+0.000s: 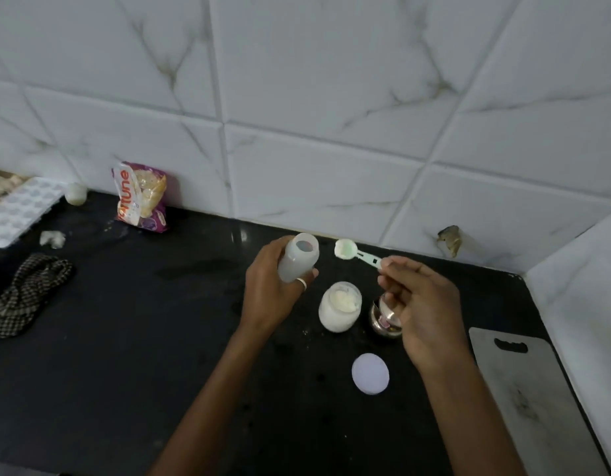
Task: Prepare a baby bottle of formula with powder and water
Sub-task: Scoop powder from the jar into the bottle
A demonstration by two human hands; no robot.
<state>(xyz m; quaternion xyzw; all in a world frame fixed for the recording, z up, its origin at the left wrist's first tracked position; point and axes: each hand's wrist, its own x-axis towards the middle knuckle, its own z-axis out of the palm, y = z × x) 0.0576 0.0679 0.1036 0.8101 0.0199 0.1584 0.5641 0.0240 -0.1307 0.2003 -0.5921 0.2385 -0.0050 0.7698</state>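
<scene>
1. At the counter's (125, 372) left edge a white moulded tray (19, 211) is seen. A checked cloth (26, 297) is bunched nearer the front.
2. A purple and orange packet (142, 197) is propped against the tiled wall at the back edge.
3. Near the middle of the back edge, the baby bottle (298, 257) is held off the counter by the left hand (273, 290). The fingers are curled round its lower body and a ring is worn on one. The bottle is tilted, with its open mouth turned up and to the right.
4. A pale green scoop (355, 252) is held just beside the bottle's mouth – apart from it, as far as can be told. White powder is seen in its bowl.
5. An open jar of powder (340, 307) is stood below bottle and scoop. Its round lid (370, 373) is laid flat nearer the front edge.
6. The scoop's handle end is pinched between thumb and fingertips of the right hand (424, 310). A small steel cup (383, 317) is partly hidden beneath that hand.
7. A grey cutting board (530, 400) is laid along the right edge.
</scene>
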